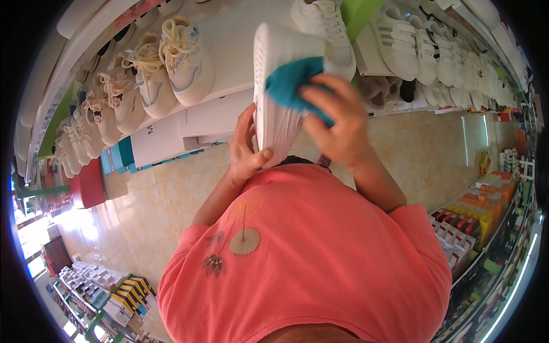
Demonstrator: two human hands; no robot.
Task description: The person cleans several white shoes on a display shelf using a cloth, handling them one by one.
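Observation:
A white shoe is held up before my chest, its patterned sole facing left. My left hand grips its lower end, with the thumb across the near side and fingers behind the sole edge. In my right hand is a teal cloth, pressed against or just over the shoe's side; slight blur hides the exact contact. Just behind the cloth, a white lace-up sneaker rests on the white shelf.
White sneakers with cream laces line the shelf at left, and strap sneakers line it at right. A green divider stands between sections. White shoeboxes sit below. Stacked boxes are at lower right, others at lower left.

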